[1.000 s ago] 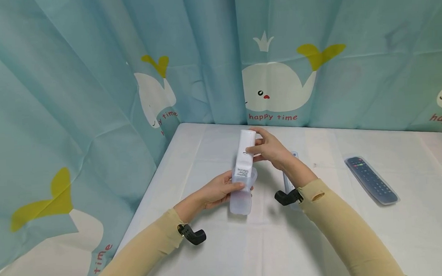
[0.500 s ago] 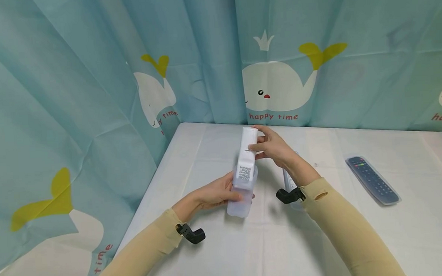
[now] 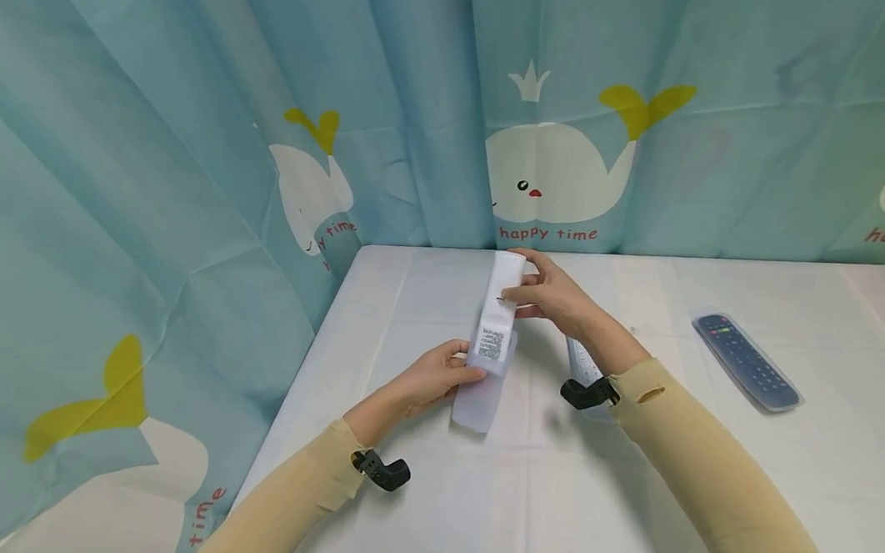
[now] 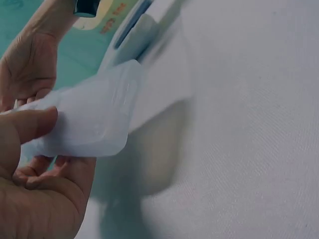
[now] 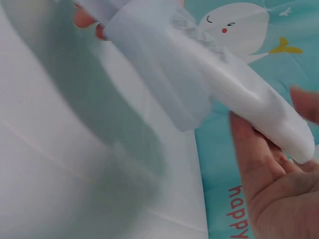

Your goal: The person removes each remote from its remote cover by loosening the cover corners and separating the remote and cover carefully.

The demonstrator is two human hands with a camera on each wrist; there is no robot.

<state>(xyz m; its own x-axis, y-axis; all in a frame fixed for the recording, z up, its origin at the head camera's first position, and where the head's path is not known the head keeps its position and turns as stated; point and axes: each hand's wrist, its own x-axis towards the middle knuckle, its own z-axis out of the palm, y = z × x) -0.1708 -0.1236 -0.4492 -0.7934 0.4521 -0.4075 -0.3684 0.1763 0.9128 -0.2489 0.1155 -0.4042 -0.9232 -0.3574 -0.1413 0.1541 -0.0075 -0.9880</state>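
A slim white remote control (image 3: 498, 307), its back with a printed label turned up, is held above the table. Its lower part sits inside a translucent silicone cover (image 3: 479, 404). My left hand (image 3: 429, 382) pinches the cover between thumb and fingers; the left wrist view shows the thumb on top of the cover (image 4: 94, 114). With fingers and thumb, my right hand (image 3: 552, 296) grips the bare far end of the remote. In the right wrist view the cover (image 5: 159, 64) hangs loosely wide beside the remote (image 5: 239, 89).
A dark remote control (image 3: 746, 362) in a clear cover lies at the right of the white table (image 3: 574, 503). Another remote (image 3: 584, 363) lies partly hidden beneath my right forearm. A blue whale-print curtain (image 3: 412, 128) stands behind and left of the table.
The right hand and the remote's far end have shifted slightly up and to the right. The remote leans more to the right, and more of it shows outside the cover. The left thumb has shifted up the cover.
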